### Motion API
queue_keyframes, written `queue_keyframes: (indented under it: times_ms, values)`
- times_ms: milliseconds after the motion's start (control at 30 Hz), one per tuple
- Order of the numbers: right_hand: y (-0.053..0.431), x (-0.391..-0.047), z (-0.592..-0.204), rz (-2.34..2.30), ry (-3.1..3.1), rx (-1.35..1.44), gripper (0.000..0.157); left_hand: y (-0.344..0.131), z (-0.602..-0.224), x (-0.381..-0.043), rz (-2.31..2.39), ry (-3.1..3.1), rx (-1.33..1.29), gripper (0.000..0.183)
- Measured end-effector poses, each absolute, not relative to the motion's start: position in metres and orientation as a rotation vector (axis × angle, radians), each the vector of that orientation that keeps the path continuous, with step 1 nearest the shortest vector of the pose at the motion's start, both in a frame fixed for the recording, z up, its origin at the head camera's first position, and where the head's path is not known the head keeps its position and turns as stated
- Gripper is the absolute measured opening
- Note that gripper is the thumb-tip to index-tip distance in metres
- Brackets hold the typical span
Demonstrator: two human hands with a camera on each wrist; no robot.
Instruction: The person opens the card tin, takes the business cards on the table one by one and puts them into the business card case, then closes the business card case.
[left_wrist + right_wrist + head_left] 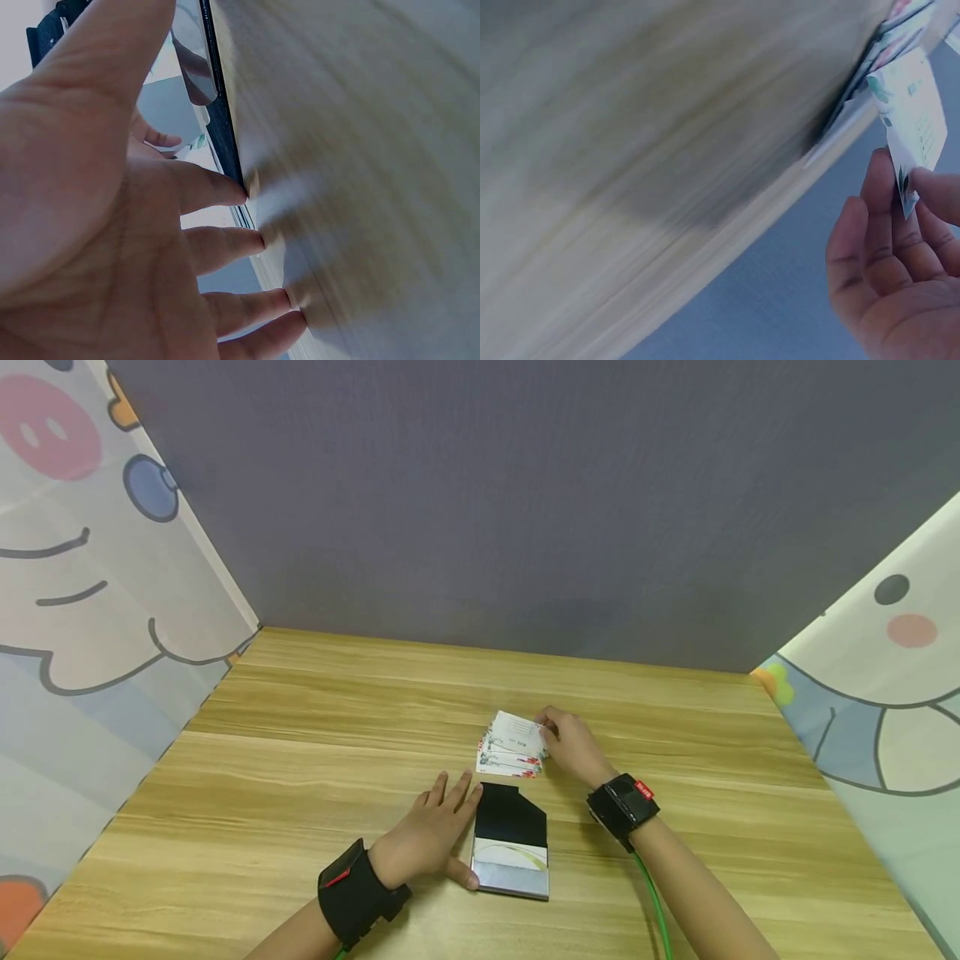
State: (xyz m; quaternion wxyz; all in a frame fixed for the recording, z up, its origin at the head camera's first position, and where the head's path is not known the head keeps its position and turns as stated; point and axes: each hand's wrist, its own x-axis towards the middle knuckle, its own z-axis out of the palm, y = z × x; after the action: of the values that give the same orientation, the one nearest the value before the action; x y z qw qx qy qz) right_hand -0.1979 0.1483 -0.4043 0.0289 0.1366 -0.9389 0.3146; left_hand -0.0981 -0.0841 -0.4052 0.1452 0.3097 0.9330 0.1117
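Head view: we look down on a wood-grain table [337, 718] with 2 hands at work near its middle. Our right hand [573, 750] pinches the right end of 1 white card [519, 735] between thumb and fingers. The right wrist view shows us this card tilted up, its printed face towards the camera. The other white cards [504, 770] lie fanned beneath it, about midway between the left and right edges of the table and nearer the far edge than the card case is.

Our left hand [429, 837] has its fingers spread and holds nothing that we can see; the fingertips rest on the table just beside the case, with the thumb at the case's near left corner. The card case [510, 814] lies with its black flap laid back towards the far edge; a pale card with a yellow-green curve [513, 853] shows above its silver front.

We see a black band [624, 810] round the right wrist, with a green cable [656, 902] running from it. A grey panel [525, 510] rises along the table's far edge.
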Motion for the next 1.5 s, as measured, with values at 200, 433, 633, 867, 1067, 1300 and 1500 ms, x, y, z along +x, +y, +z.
queue_keyframes:
  times_ms: [200,433,633,867,1067,1300,1500]
  values:
    - [0.15,-0.19,-0.4,1.01,-2.851,0.503,0.012,-0.084,-0.405,-0.098,0.32,2.687,0.887,0.115]
    - [0.151,-0.176,-0.396,0.979,-2.832,0.589,0.011,-0.084,-0.407,-0.099,0.328,2.688,0.891,0.116]
    - [0.152,-0.161,-0.393,1.017,-2.844,0.633,0.01,-0.084,-0.407,-0.098,0.346,2.693,0.907,0.116]
    - [0.154,-0.145,-0.393,1.094,-2.839,0.761,0.013,-0.085,-0.408,-0.099,0.346,2.698,0.911,0.118]
    - [0.151,-0.131,-0.394,1.108,-2.888,0.777,0.013,-0.085,-0.409,-0.1,0.357,2.689,0.904,0.118]
    - [0.149,-0.123,-0.396,1.138,-2.917,0.824,0.015,-0.086,-0.409,-0.1,0.377,2.687,0.893,0.117]
    - [0.149,-0.117,-0.396,1.172,-2.957,0.852,0.013,-0.085,-0.409,-0.1,0.371,2.695,0.904,0.117]
